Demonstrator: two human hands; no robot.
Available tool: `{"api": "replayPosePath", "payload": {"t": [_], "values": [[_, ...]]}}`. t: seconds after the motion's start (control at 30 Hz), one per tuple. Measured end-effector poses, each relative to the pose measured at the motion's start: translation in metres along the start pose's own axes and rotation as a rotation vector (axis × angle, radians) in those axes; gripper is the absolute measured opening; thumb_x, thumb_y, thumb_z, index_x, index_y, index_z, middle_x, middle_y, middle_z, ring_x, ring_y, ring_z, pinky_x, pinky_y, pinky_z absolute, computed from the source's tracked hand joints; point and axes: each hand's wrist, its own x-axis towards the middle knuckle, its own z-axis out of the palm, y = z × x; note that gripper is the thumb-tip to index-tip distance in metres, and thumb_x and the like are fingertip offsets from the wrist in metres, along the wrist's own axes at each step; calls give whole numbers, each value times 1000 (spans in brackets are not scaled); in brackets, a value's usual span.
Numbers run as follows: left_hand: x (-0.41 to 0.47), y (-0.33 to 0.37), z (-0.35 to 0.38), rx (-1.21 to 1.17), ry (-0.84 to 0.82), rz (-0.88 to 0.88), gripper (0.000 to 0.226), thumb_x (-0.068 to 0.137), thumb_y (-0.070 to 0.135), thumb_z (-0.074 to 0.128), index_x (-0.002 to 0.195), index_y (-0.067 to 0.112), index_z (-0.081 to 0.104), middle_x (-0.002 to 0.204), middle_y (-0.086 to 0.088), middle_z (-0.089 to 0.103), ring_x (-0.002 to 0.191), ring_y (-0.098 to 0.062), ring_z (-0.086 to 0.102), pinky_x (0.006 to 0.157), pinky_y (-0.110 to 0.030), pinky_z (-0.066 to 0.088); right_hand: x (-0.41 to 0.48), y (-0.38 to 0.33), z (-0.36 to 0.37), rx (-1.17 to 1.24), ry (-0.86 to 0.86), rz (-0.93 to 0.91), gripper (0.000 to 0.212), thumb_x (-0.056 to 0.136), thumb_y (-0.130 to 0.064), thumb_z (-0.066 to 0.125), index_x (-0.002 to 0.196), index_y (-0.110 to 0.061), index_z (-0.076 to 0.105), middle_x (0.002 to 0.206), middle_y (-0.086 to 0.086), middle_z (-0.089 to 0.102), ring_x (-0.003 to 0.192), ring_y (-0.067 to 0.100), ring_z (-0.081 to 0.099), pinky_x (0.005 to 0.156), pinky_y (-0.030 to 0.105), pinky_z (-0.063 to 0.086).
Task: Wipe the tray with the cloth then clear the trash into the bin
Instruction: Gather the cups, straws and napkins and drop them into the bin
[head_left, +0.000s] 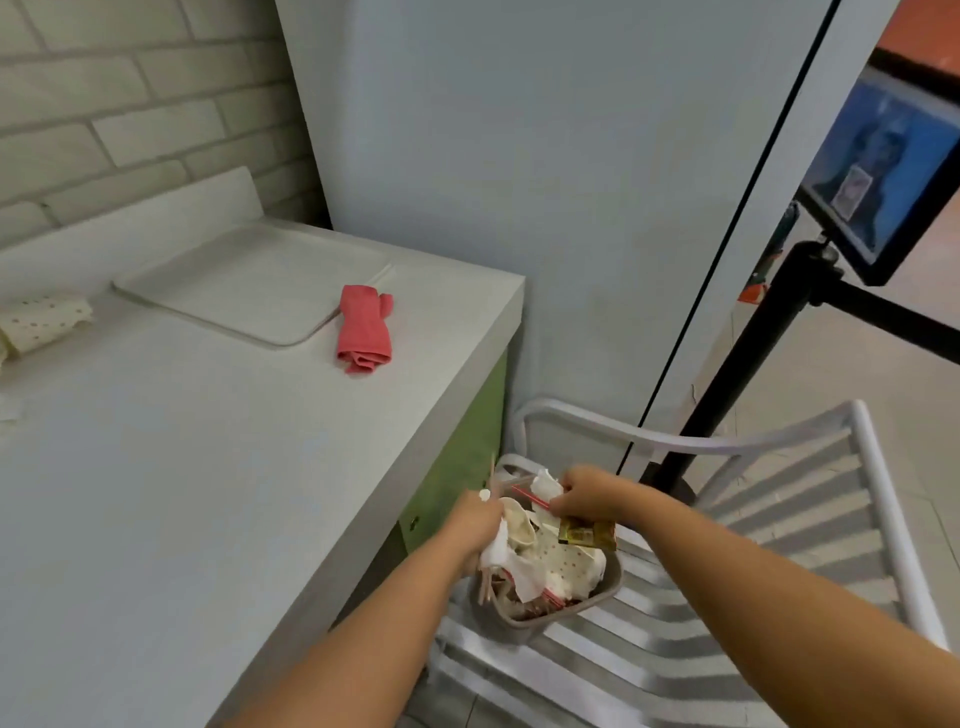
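Observation:
A small grey-brown bin (605, 592) stands on the seat of a white slatted chair and is heaped with trash (556, 564): crumpled napkins, dotted paper, sticks and a brown packet. My left hand (475, 519) is closed on white paper and sticks at the bin's left rim. My right hand (584, 493) pinches paper with a red strip over the bin's far side. On the counter a pale tray (244, 288) lies bare, and a folded red cloth (363, 330) rests by its right edge.
The white counter (208, 467) ends just left of the bin, with a green cabinet front below. A dotted paper wrapper (44, 322) lies at the counter's far left. The white chair (753, 545) has an armrest behind the bin. A black stand with a screen (883, 208) rises at right.

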Motion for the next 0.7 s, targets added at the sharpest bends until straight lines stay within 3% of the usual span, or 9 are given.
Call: {"api": "replayPosePath", "payload": {"t": [0.07, 0.13, 0.2, 0.27, 0.33, 0.43, 0.57, 0.7], "values": [[10, -15, 7, -34, 11, -71, 21, 96, 12, 41, 87, 1, 56, 65, -6, 47, 56, -16, 44, 51, -24, 33, 16, 6, 23, 5, -15, 12, 16, 90, -28, 55, 80, -15, 57, 88, 3, 57, 77, 16, 51, 64, 21, 39], [18, -30, 13, -72, 2, -142, 24, 97, 12, 40, 76, 6, 50, 65, -6, 46, 56, -16, 45, 48, -23, 35, 31, 9, 41, 3, -32, 29, 21, 90, -33, 55, 75, -18, 55, 95, 8, 61, 81, 17, 51, 69, 24, 39], [29, -44, 19, -108, -9, -196, 18, 97, 12, 41, 88, 3, 53, 72, -10, 52, 62, -19, 51, 53, -25, 41, 41, 11, 53, -30, -55, 27, 24, 90, -40, 53, 89, -18, 62, 103, 9, 62, 88, 18, 50, 77, 28, 39], [39, -54, 24, -131, -8, -220, 26, 97, 14, 42, 117, -1, 51, 87, -14, 60, 76, -24, 59, 63, -29, 48, 45, 12, 58, -70, -71, 6, 40, 90, -43, 53, 116, -13, 60, 122, 8, 61, 105, 21, 55, 89, 32, 42], [46, -60, 29, -161, -13, -243, 33, 98, 15, 42, 127, -1, 46, 87, -11, 59, 74, -20, 57, 56, -26, 46, 48, 15, 59, -71, -58, -15, 47, 91, -40, 55, 128, -12, 53, 130, 7, 56, 119, 24, 51, 98, 34, 41], [54, -64, 37, -168, -23, -306, 36, 99, 18, 41, 128, -3, 46, 92, -13, 60, 78, -23, 58, 53, -26, 46, 58, 25, 56, 22, -45, 12, 46, 89, -35, 61, 128, -13, 53, 130, 6, 57, 118, 22, 54, 97, 30, 44], [66, -64, 50, -187, 5, -329, 37, 98, 20, 42, 128, -1, 47, 116, -18, 60, 104, -30, 58, 79, -32, 48, 66, 35, 49, 48, -19, -32, 35, 90, -25, 61, 122, -10, 59, 126, 7, 59, 115, 21, 55, 82, 22, 40], [73, -57, 59, -172, 87, -285, 56, 93, 31, 52, 138, 2, 36, 130, -15, 53, 115, -30, 53, 88, -33, 45, 73, 36, 44, 30, 35, -92, 31, 91, -19, 59, 121, -9, 60, 126, 8, 60, 115, 21, 55, 89, 23, 42]]}}
